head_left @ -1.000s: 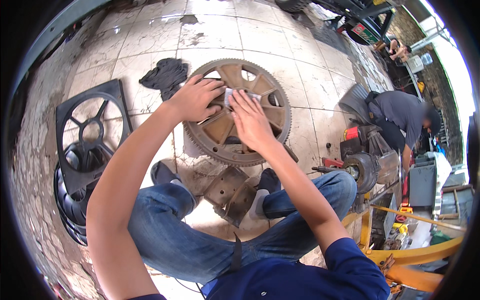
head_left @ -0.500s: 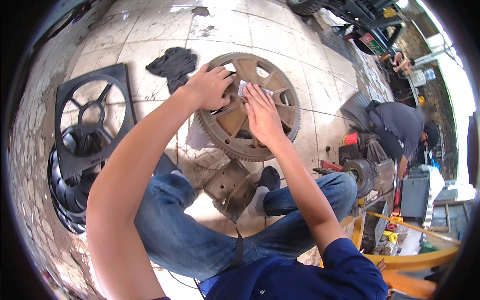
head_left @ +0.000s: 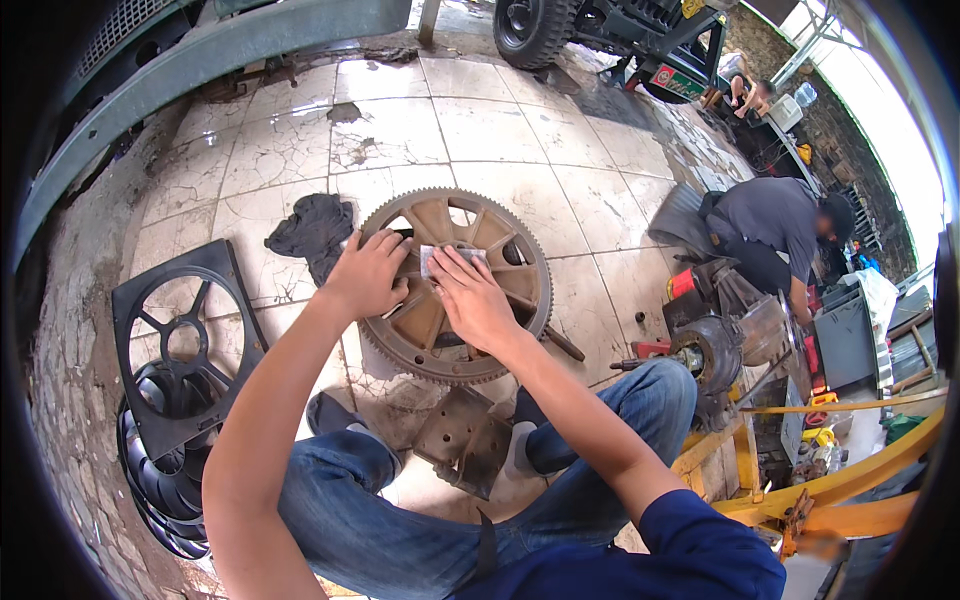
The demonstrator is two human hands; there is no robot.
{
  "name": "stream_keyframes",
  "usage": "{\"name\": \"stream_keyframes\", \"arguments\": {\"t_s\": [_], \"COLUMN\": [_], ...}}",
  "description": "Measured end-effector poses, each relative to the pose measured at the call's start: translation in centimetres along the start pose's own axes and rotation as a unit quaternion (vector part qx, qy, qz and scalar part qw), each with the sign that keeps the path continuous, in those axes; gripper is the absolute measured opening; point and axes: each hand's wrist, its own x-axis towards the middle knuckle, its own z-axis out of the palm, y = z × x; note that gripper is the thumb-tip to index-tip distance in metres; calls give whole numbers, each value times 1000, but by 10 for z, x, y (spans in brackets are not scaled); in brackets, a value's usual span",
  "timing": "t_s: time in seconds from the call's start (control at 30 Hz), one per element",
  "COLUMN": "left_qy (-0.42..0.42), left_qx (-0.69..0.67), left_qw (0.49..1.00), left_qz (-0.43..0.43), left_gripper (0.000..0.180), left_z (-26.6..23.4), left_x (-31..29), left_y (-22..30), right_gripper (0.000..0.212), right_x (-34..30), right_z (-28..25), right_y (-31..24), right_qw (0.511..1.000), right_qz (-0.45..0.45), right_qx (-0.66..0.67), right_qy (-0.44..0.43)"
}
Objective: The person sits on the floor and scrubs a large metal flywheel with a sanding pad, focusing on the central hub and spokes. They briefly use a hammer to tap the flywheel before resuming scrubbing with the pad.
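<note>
A large toothed gear wheel (head_left: 415, 322), brown and spoked, is propped tilted in front of my knees. At its left side, my left hand (head_left: 368, 275) is closed around the metal between rim and spokes, the fingers partly hidden in an opening. Near the hub, my right hand (head_left: 472, 298) presses a small folded grey-white sheet (head_left: 428, 262) against the wheel with its fingers together. Whether the sheet is sandpaper or cloth I cannot tell. Between my feet lies a dirty metal plate (head_left: 450, 435) with holes, just below the wheel.
A black cloth (head_left: 312, 228) lies left of the wheel. A black fan shroud (head_left: 170, 432) rests over a fan (head_left: 165, 510) at far left. On the right are a greasy machine part (head_left: 715, 350), a yellow frame (head_left: 850, 470) and a crouching co-worker (head_left: 765, 225). A vehicle tyre (head_left: 540, 28) stands behind.
The view has tilted up, so the wheel and my hands appear lower and further left. My right hand and the sheet stay near the hub; the left hand keeps its hold.
</note>
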Motion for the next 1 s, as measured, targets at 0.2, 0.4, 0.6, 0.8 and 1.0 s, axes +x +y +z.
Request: {"name": "stream_keyframes", "arguments": {"t_s": [0.2, 0.4, 0.6, 0.8, 1.0], "left_qy": [31, 19, 63, 58, 55], "left_qx": [-9, 0, -16, -28, -30], "left_qw": [999, 1000, 998, 998, 998], "left_qz": [4, 3, 11, 13, 13], "left_gripper": [66, 67, 62, 63, 63], "left_z": [3, 0, 6, 7, 3], "left_x": [-6, -5, -5, -3, -5], "left_y": [-2, 1, 0, 1, 4], "right_gripper": [44, 45, 49, 47, 48], "right_x": [7, 2, -1, -21, -45], "right_z": [0, -11, -21, -32, -40], "right_y": [7, 18, 24, 33, 37], "right_qw": [999, 999, 994, 993, 997], "right_qz": [18, -45, -109, -111, -70], "right_qx": [27, 5, -21, -29, -28], "right_qy": [41, 11, -13, -32, -27]}}
